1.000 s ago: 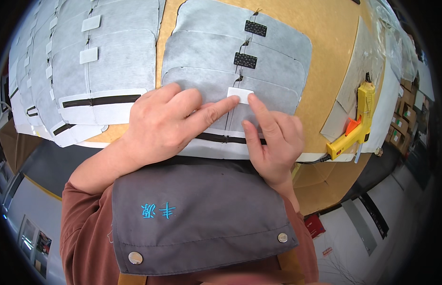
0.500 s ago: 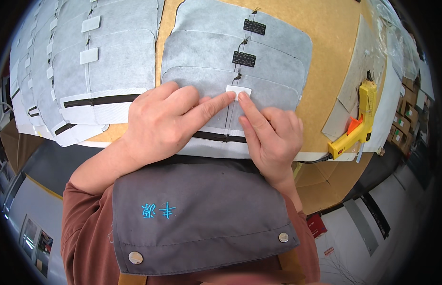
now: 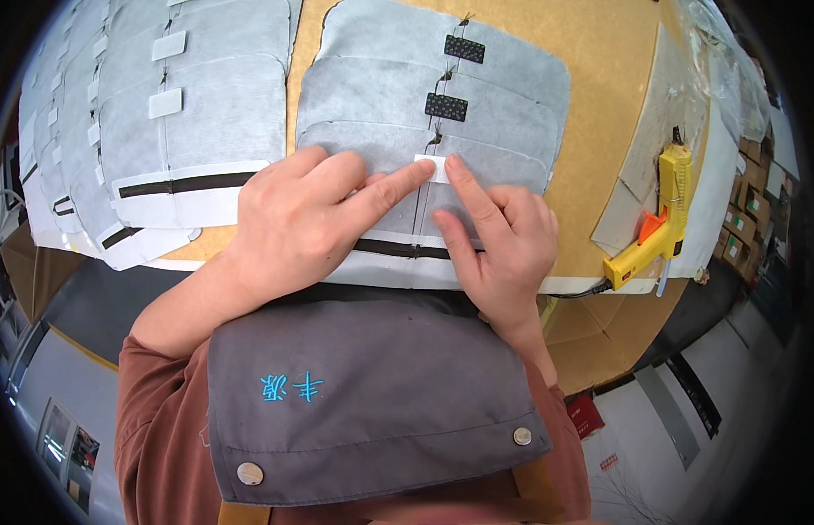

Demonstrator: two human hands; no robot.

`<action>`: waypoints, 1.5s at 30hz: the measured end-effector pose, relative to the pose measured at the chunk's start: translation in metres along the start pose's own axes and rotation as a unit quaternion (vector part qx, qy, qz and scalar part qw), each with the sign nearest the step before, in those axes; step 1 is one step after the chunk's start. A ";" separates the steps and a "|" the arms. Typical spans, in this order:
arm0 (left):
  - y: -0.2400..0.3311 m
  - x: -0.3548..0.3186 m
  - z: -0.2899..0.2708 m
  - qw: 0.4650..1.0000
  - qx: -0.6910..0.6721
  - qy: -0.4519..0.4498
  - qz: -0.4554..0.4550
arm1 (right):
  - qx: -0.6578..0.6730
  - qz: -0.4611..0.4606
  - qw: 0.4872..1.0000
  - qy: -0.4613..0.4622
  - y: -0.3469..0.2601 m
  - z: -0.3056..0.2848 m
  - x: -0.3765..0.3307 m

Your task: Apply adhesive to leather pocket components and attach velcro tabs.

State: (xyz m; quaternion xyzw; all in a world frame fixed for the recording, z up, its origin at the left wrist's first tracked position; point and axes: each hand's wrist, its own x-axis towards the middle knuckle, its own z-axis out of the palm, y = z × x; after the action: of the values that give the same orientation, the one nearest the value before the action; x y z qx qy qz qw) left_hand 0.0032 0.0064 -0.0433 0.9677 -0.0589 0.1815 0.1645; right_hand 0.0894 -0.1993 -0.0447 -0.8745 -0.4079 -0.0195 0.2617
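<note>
A small white rectangular patch (image 3: 437, 169) lies on the nearest of several overlapping grey fabric panels (image 3: 512, 157), over a thin cord. My left hand (image 3: 297, 223) presses the patch's left part with a stretched index fingertip; its other fingers are curled and hold nothing visible. On the patch's right edge rests the index fingertip of my right hand (image 3: 512, 249), with the thumb spread apart below. Two black patterned patches (image 3: 464, 49) sit farther up the same line of knotted cords. A black strip (image 3: 389, 249) runs along the near edge, partly hidden by my hands.
More grey panels with white patches (image 3: 165, 102) overlap at the left on the tan table (image 3: 599, 114). A yellow glue gun (image 3: 660, 227) with an orange trigger lies at the right edge, its cable leading off. Cardboard (image 3: 599, 337) stands below the table edge.
My right thumb has moved away from the index finger, opening the hand a little. The panels have shifted very slightly to the left. Both index fingertips are still at the white patch.
</note>
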 end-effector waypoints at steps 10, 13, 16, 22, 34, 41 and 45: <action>-0.002 -0.002 0.000 0.999 -0.031 0.022 0.012 | 0.007 -0.023 0.999 0.022 -0.002 0.000 0.000; -0.005 -0.004 -0.002 0.994 -0.091 0.053 -0.002 | 0.008 -0.027 0.999 0.042 -0.003 -0.002 -0.003; -0.005 -0.005 -0.011 0.988 -0.135 0.073 -0.007 | -0.010 -0.076 0.994 0.082 -0.005 -0.003 -0.004; 0.002 -0.017 -0.027 0.988 -0.122 0.070 -0.056 | 0.026 -0.103 0.991 0.084 -0.022 0.005 0.007; -0.001 -0.044 -0.025 0.989 -0.127 0.062 -0.050 | -0.103 -0.139 0.985 0.010 -0.040 0.000 0.021; -0.001 -0.042 -0.024 0.990 -0.118 0.062 -0.038 | 0.222 -0.056 0.960 -0.161 -0.020 -0.044 -0.004; 0.003 -0.035 -0.023 0.994 -0.086 0.063 -0.010 | 0.320 0.089 0.932 -0.146 -0.019 -0.053 -0.020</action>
State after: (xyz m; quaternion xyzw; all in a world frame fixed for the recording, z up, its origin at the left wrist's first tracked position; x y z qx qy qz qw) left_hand -0.0375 0.0134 -0.0353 0.9372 -0.0541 0.2351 0.2520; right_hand 0.0724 -0.2285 0.0045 -0.7704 -0.3465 0.2631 0.4661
